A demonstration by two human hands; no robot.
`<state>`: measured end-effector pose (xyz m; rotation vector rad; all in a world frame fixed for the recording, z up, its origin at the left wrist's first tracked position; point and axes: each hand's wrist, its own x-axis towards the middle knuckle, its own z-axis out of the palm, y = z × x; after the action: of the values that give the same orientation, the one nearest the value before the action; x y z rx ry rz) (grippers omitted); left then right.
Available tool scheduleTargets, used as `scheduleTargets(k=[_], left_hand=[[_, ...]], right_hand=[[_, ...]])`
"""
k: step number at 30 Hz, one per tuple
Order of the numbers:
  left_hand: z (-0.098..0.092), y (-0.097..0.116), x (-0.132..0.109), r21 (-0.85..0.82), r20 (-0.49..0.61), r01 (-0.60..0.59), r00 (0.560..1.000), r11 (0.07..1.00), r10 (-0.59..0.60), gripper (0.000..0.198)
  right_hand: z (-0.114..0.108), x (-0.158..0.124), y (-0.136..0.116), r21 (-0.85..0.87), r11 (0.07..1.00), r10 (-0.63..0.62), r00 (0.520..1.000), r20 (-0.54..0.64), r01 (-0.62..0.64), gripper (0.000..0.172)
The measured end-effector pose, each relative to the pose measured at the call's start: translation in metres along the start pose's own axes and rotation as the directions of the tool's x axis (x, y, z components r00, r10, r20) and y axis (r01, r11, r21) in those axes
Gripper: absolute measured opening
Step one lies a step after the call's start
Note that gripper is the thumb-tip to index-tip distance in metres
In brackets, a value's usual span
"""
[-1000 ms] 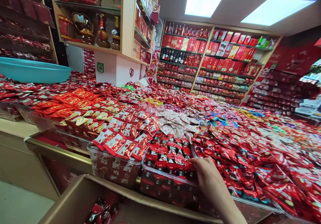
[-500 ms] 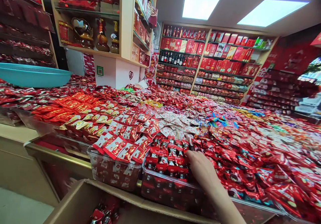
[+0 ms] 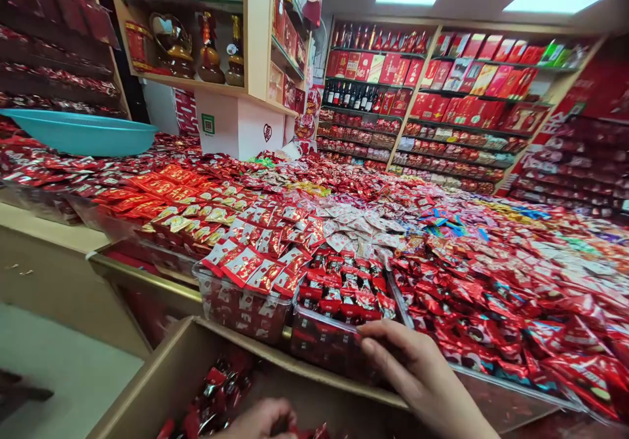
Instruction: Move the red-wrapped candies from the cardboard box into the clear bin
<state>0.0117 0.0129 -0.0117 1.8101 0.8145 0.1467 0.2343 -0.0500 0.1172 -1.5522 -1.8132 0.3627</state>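
My right hand (image 3: 410,357) is at the front rim of a clear plastic bin (image 3: 327,344), its fingers stretched out and the thumb apart. No candy shows between them. Small red-and-black wrapped candies (image 3: 344,288) lie in rows in this bin. Below, my left hand (image 3: 268,418) reaches into an open cardboard box (image 3: 157,377), its fingers curled and partly cut off by the frame's bottom edge. Whatever they may hold is hidden. Loose dark red wrapped candies (image 3: 216,390) lie in the box beside this hand.
Left of the bin stands another clear bin with red-and-white packets (image 3: 246,268). Shiny red packets (image 3: 472,308) are heaped to the right. A turquoise basket (image 3: 83,134) rests on the candies at far left. A wooden cabinet (image 3: 258,52) overhangs the display.
My right hand has drawn back from the candies to the bin's front rim, its fingers now spread. My left hand has come into view in the cardboard box. The view has shifted.
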Motion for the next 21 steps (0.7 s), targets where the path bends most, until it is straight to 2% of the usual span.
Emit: scheduleTargets(k=[3,6,8,10,12,14,15,17,19,21], left_hand=[[-0.005,0.032,-0.011,-0.162,-0.074,-0.066,0.996,0.985,0.055,0.014],[-0.009,0.060,-0.016,-0.280,-0.166,-0.132,0.982,0.951,0.088,0.020],[-0.009,0.070,-0.018,-0.393,-0.235,-0.208,0.964,0.896,0.120,0.025],[-0.006,0.074,-0.021,-0.534,-0.257,-0.258,0.957,0.805,0.136,0.028],[-0.001,0.075,-0.023,-0.654,-0.208,-0.235,0.970,0.719,0.127,0.033],[0.004,0.076,-0.026,-0.716,-0.117,-0.157,0.988,0.680,0.105,0.045],[0.006,0.077,-0.027,-0.720,-0.085,-0.124,0.992,0.683,0.090,0.047],[0.008,0.079,-0.028,-0.672,-0.086,-0.115,0.993,0.732,0.077,0.037],[0.008,0.081,-0.028,-0.566,-0.134,-0.165,0.985,0.808,0.107,0.025],[0.007,0.080,-0.028,-0.435,-0.191,-0.209,0.972,0.876,0.137,0.021]], right_hand=[[0.013,-0.008,-0.020,0.089,0.993,0.048,0.958,0.282,-0.076,0.026],[0.021,-0.007,-0.025,0.180,0.975,0.048,0.916,0.399,-0.130,0.020],[0.024,-0.005,-0.025,0.238,0.958,0.057,0.918,0.393,-0.161,0.018],[0.024,-0.004,-0.022,0.291,0.936,0.084,0.930,0.357,-0.197,0.018],[0.025,-0.003,-0.020,0.344,0.910,0.118,0.939,0.322,-0.232,0.019],[0.027,-0.004,-0.018,0.400,0.878,0.146,0.942,0.301,-0.263,0.018],[0.028,-0.004,-0.018,0.424,0.861,0.156,0.940,0.303,-0.279,0.018],[0.032,-0.005,-0.017,0.462,0.832,0.154,0.929,0.337,-0.305,0.020],[0.035,-0.006,-0.016,0.451,0.844,0.128,0.927,0.353,-0.289,0.021],[0.036,-0.006,-0.016,0.394,0.890,0.100,0.940,0.328,-0.232,0.018]])
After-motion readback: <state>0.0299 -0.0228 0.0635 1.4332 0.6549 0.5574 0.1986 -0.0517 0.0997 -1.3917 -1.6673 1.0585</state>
